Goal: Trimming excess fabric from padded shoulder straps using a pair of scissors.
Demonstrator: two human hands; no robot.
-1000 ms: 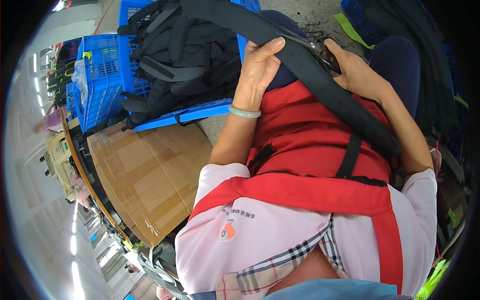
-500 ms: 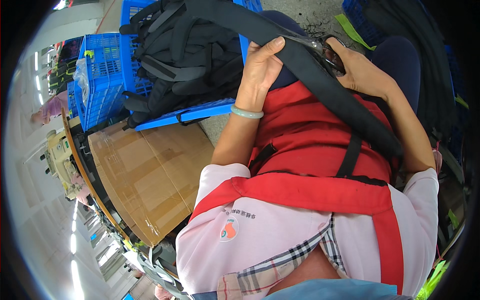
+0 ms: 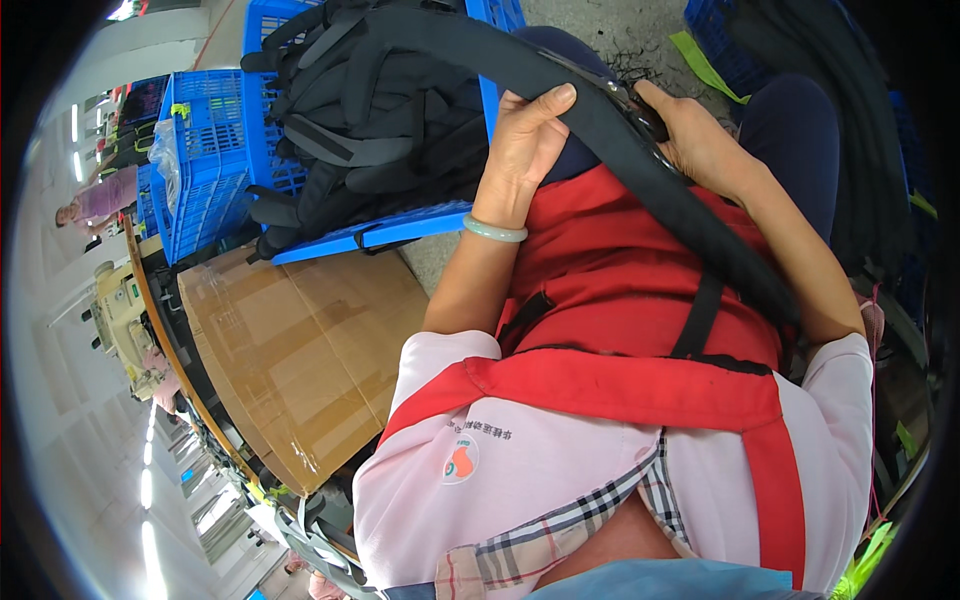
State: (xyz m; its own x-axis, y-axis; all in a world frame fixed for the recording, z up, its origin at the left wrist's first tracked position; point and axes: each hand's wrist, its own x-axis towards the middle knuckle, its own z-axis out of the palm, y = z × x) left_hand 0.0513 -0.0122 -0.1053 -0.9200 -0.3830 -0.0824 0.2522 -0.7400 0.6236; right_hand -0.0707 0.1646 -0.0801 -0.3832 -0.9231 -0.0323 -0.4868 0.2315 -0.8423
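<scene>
A long black padded strap (image 3: 640,160) runs from the crate at the upper left, across my lap, to my right forearm. My left hand (image 3: 530,130) pinches its near edge between thumb and fingers; a pale green bangle (image 3: 494,228) circles that wrist. On the strap's far side, my right hand (image 3: 700,140) is closed around the dark handles of a pair of scissors (image 3: 652,122). The scissors lie close along the strap's far edge, and their blades are mostly hidden there. Whether the blades touch the strap, I cannot tell.
A blue plastic crate (image 3: 370,237) heaped with black straps (image 3: 370,110) stands at the upper left. Another blue crate (image 3: 205,165) and a cardboard box (image 3: 300,350) are left of me. More dark strips (image 3: 850,150) hang at the right. A sewing machine (image 3: 120,315) stands far left.
My right hand has shifted slightly left and tilted with the scissors, whose blades now show less beyond the strap. My left hand keeps its pinch almost unmoved.
</scene>
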